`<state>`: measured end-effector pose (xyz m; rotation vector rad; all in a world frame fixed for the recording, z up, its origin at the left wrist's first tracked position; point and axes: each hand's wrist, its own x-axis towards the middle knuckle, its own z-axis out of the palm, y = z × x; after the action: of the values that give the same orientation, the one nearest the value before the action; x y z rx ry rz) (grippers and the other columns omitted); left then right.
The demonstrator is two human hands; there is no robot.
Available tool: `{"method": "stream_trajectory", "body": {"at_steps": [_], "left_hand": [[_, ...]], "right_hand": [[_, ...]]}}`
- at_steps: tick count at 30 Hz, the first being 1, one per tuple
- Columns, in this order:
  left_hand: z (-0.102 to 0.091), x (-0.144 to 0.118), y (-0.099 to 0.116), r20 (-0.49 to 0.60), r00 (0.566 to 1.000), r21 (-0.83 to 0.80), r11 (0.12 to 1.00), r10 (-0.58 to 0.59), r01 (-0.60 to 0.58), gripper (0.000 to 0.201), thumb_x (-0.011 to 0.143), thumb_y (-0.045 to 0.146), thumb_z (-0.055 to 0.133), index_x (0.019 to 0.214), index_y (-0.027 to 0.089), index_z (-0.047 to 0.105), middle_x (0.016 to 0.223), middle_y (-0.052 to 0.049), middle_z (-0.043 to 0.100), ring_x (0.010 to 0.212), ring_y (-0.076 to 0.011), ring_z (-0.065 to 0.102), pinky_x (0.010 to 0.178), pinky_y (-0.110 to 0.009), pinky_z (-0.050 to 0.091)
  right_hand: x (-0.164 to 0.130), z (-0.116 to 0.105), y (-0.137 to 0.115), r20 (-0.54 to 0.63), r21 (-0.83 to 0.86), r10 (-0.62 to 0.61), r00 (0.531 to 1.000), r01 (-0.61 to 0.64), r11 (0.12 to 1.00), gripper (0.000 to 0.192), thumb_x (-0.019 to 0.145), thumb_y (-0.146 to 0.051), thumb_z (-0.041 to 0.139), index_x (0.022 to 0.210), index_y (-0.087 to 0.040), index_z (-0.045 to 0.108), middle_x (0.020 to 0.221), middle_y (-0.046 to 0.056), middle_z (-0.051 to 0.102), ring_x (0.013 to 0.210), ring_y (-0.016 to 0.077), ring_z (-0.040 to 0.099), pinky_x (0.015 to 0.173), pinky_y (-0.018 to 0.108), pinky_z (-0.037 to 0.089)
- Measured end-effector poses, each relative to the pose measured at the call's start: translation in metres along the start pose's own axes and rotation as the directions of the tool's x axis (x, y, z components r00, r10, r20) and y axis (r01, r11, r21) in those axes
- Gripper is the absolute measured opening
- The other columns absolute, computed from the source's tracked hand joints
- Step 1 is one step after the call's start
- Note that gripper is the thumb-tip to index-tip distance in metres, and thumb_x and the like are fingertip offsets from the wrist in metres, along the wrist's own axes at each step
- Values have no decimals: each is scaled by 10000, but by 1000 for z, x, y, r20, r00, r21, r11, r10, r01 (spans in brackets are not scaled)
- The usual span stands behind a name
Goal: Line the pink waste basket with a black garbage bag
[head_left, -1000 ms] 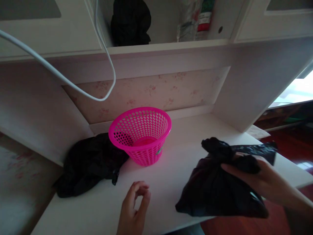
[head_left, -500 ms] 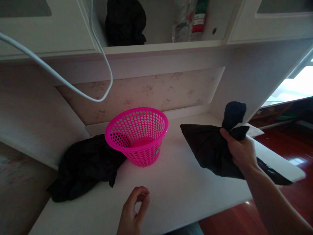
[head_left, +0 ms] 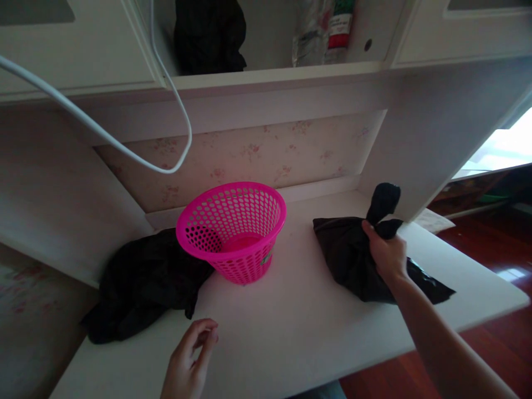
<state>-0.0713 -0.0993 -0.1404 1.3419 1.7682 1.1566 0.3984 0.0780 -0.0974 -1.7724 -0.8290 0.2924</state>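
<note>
Your white desk (head_left: 291, 332) carries everything; the pink basket (head_left: 233, 230) stands mid-desk with loose black plastic (head_left: 145, 282) touching its left side; the tied black bag (head_left: 353, 257) lies well right of the basket; keep its bulk flat on the desk and your grip up at the neck, so it doesn't swing; your right hand (head_left: 384, 252) is clenched on that knot; your left hand (head_left: 189, 363) hovers loosely curled, holding nothing, near the front edge.

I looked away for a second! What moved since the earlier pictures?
The right hand carried the tied black bag away from the near edge and set it farther back on the desk, still gripping its neck. The left hand drifted left. The pink basket stayed put.
</note>
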Motion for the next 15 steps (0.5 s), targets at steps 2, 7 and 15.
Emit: {"method": "stream_trajectory", "body": {"at_steps": [2,7,15], "left_hand": [[-6,7,2,-46,999,16,1000,-12,13,562,764,759,705,915,221,761,921,-122,781,837,-279,776,739,-335,647],[-18,20,14,-39,999,83,996,22,-18,553,781,742,688,933,214,752,885,-113,772,828,-279,766,751,-351,638],[-24,26,24,-94,996,148,989,3,11,521,818,719,628,933,223,740,920,-106,775,886,-296,758,838,-395,609]], "right_hand": [[0,-5,-3,45,-31,11,999,-10,999,642,749,-672,744,993,-80,791,889,172,766,932,365,698,774,435,498],[-7,-21,-17,93,-82,-7,996,15,997,695,739,-702,738,1254,-237,761,1030,121,766,1053,365,656,928,496,454],[-47,-50,-25,-160,-66,-236,958,229,971,523,818,-638,700,1156,-240,721,1041,109,593,996,339,582,1016,499,444]]}}
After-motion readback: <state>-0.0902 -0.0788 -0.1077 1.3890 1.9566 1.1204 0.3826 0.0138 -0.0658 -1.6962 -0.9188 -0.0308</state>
